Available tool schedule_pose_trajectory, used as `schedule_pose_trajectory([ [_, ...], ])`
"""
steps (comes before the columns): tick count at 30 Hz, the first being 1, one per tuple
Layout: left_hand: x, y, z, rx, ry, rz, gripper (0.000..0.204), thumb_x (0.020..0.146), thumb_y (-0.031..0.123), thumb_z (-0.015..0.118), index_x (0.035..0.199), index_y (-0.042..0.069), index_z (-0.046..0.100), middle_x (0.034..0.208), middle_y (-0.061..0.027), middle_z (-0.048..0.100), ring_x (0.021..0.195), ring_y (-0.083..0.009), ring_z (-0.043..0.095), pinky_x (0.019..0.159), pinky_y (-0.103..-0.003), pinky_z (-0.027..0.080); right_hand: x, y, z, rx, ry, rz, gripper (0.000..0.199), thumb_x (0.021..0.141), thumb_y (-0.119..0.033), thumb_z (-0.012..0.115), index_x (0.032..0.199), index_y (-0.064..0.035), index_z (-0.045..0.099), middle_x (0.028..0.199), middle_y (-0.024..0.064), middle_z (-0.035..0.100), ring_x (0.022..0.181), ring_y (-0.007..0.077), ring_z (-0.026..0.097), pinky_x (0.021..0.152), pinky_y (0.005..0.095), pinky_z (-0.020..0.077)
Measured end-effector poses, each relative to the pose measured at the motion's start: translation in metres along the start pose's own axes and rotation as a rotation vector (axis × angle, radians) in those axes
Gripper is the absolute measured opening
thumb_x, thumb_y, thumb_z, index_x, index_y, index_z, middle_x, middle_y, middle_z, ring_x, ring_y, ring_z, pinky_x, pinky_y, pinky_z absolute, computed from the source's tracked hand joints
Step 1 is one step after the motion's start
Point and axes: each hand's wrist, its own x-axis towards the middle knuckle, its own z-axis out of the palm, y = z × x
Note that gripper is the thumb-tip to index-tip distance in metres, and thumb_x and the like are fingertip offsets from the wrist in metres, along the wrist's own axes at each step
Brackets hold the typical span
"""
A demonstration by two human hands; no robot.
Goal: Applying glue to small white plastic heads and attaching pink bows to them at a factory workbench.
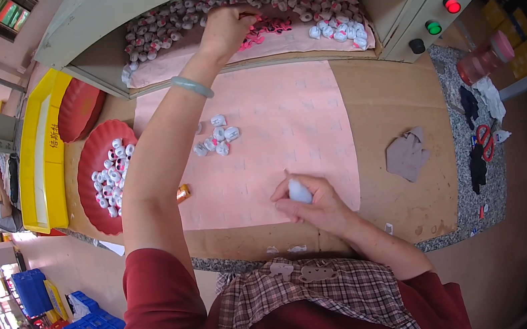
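My left hand (225, 32) reaches far into the wide opening of a grey-green cabinet (264, 70). Its fingers are pinched together at a small heap of bright pink pieces (271, 27); whatever lies between the fingertips is hidden. Low over the pink sheet (284, 121), my right hand (316, 204) is closed around a small, pale blue rounded object (299, 192), mostly covered by the fingers. Several small white rounded pieces with dark and pink marks (219, 135) lie on the sheet beside my left forearm. More white pieces (339, 30) sit at the opening's right side.
Many whitish pieces (189, 17) fill the cabinet's back. At left are a scalloped red tray (87, 182) of white pieces, another red tray (77, 110) and a yellow bin (41, 162). A greyish cloth (406, 154) and red-handled scissors (486, 142) lie at right.
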Motion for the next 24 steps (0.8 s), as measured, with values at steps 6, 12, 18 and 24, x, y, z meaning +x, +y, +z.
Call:
schedule_pose_trajectory([
  [6,-0.105,0.085,-0.01,-0.149,-0.137,0.171,0.015,0.077,0.0,0.058,0.091,0.001,0.066,0.083,-0.0123,0.065,0.068,-0.0238,0.061,0.064,-0.032,0.05,0.005,-0.015,-0.025,0.225,0.404,-0.322,0.009,0.088,-0.01,0.058,0.093,-0.0032,0.056,0.068,0.0001,0.052,0.056,0.0063,0.046,0.049,0.0196,0.0334],
  [12,-0.19,0.11,0.001,0.022,-0.179,0.197,0.022,0.069,-0.001,0.061,0.09,0.004,0.065,0.092,-0.0118,0.063,0.074,-0.028,0.061,0.067,-0.035,0.051,0.008,-0.012,-0.032,0.262,0.461,-0.318,0.01,0.087,-0.011,0.06,0.094,-0.0038,0.057,0.07,0.0,0.053,0.056,0.0064,0.046,0.049,0.0196,0.0335],
  [18,-0.207,0.126,-0.015,-0.002,-0.12,0.121,0.016,0.07,0.002,0.065,0.086,0.003,0.063,0.09,-0.0107,0.061,0.072,-0.0274,0.06,0.064,-0.034,0.05,0.006,-0.007,-0.025,0.209,0.44,-0.294,0.01,0.087,-0.01,0.061,0.093,-0.0031,0.058,0.072,0.0001,0.053,0.056,0.0064,0.047,0.05,0.0196,0.0343],
  [24,-0.213,0.119,-0.013,-0.027,-0.177,-0.008,0.016,0.072,0.004,0.067,0.088,0.003,0.063,0.082,-0.0098,0.06,0.069,-0.0264,0.06,0.059,-0.033,0.049,0.007,-0.008,-0.025,0.146,0.426,-0.283,0.012,0.086,-0.012,0.062,0.093,-0.0041,0.058,0.07,-0.001,0.052,0.057,0.0059,0.046,0.05,0.0193,0.0336],
])
